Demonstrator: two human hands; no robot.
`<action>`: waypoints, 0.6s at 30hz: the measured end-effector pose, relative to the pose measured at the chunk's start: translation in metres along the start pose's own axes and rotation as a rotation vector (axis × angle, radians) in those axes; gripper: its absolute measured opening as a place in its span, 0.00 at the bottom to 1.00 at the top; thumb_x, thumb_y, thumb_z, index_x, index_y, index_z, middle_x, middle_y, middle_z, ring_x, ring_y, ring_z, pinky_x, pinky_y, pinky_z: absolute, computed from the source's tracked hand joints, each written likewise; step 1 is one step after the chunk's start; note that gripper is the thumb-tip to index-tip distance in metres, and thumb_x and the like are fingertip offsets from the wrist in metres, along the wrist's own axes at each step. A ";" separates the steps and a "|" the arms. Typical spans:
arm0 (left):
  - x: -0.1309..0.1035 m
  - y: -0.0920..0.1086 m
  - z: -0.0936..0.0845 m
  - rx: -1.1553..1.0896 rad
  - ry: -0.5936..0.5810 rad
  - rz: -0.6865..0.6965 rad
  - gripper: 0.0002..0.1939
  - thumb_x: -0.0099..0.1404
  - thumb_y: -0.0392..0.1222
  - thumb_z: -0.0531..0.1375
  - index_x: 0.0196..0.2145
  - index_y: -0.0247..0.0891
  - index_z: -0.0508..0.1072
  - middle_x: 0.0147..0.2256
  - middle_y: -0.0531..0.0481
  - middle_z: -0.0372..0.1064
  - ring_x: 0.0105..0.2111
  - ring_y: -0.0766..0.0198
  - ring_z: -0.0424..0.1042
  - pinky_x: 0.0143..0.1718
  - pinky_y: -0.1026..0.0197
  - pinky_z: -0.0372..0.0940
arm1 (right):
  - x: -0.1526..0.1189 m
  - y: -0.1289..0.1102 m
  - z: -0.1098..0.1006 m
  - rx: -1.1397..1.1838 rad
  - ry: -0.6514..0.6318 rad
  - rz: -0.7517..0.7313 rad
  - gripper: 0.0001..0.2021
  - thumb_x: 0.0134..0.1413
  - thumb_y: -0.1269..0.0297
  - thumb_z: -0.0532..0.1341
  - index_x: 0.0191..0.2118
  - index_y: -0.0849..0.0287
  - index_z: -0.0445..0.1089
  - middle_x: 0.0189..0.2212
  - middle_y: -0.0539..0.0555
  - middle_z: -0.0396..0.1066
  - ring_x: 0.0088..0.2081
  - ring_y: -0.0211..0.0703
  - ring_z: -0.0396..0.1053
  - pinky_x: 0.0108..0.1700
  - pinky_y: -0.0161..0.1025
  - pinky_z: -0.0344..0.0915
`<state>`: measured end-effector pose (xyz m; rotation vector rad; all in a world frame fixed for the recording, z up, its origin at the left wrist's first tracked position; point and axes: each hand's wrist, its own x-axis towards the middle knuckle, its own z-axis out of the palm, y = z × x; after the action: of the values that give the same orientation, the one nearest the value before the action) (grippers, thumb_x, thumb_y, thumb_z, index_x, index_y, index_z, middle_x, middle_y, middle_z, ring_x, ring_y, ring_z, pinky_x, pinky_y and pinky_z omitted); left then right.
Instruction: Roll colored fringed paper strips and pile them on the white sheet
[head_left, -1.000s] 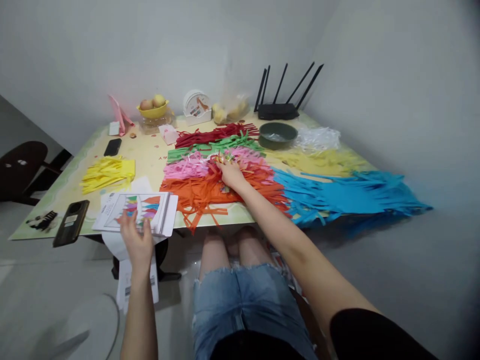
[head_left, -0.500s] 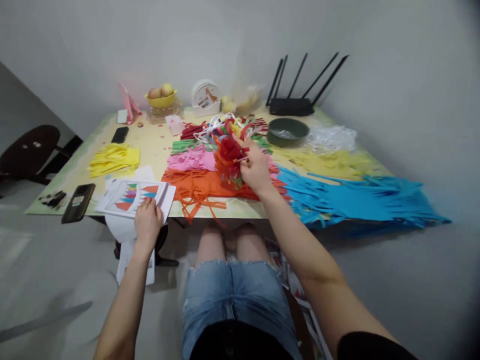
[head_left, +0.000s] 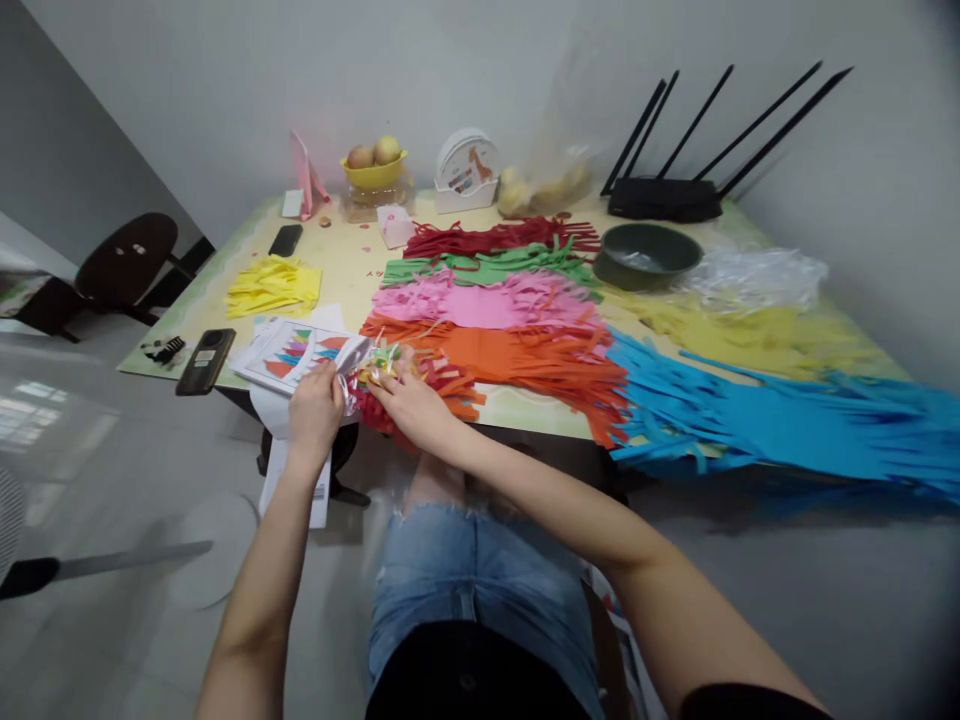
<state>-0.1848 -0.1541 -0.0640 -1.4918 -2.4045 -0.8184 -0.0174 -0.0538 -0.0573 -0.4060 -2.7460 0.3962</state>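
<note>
My left hand (head_left: 316,408) is closed on the near right edge of a plastic bag (head_left: 351,355) with a printed card (head_left: 296,350) showing coloured tassels. In my right hand (head_left: 416,408) is a bundle of coloured fringed strips (head_left: 450,385), mostly red and orange, with some yellow and green. The bundle lies against the bag's crinkled edge at the table front; whether any of it is inside I cannot tell. Flat fringed sheets lie behind: orange (head_left: 495,350), pink (head_left: 480,303), green (head_left: 487,265) and dark red (head_left: 480,238).
Blue fringed sheets (head_left: 780,420) overhang the right front edge, with yellow ones (head_left: 765,335) behind. A dark bowl (head_left: 649,262), clear plastic (head_left: 765,278) and a router (head_left: 664,200) stand back right. Yellow strips (head_left: 274,287) and a phone (head_left: 206,362) lie left.
My right hand has brought the bundle from mid-table leftward and nearer, to the bag beside my left hand. The view has shifted, and the fringed sheets now show uncovered.
</note>
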 end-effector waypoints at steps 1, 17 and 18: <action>-0.001 0.002 0.002 -0.006 -0.017 0.012 0.19 0.69 0.37 0.50 0.50 0.33 0.77 0.53 0.37 0.75 0.55 0.51 0.74 0.61 0.49 0.63 | 0.006 0.000 -0.004 -0.010 -0.006 0.004 0.23 0.66 0.77 0.48 0.63 0.67 0.66 0.62 0.69 0.65 0.60 0.59 0.63 0.65 0.60 0.59; -0.017 -0.001 0.003 -0.087 -0.075 0.019 0.20 0.68 0.38 0.51 0.51 0.35 0.77 0.53 0.38 0.75 0.55 0.52 0.73 0.61 0.49 0.63 | 0.034 0.009 0.036 0.142 0.017 -0.176 0.18 0.63 0.78 0.49 0.55 0.73 0.67 0.56 0.74 0.67 0.59 0.55 0.65 0.64 0.54 0.62; -0.018 0.001 0.004 -0.096 -0.078 0.028 0.19 0.69 0.39 0.50 0.50 0.35 0.77 0.52 0.38 0.76 0.54 0.52 0.73 0.60 0.49 0.64 | 0.037 0.012 0.039 0.215 0.034 -0.168 0.19 0.63 0.78 0.49 0.56 0.72 0.66 0.55 0.73 0.68 0.58 0.55 0.66 0.63 0.54 0.62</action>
<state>-0.1755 -0.1649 -0.0751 -1.6184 -2.4252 -0.8966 -0.0623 -0.0390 -0.0859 -0.1249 -2.6431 0.6256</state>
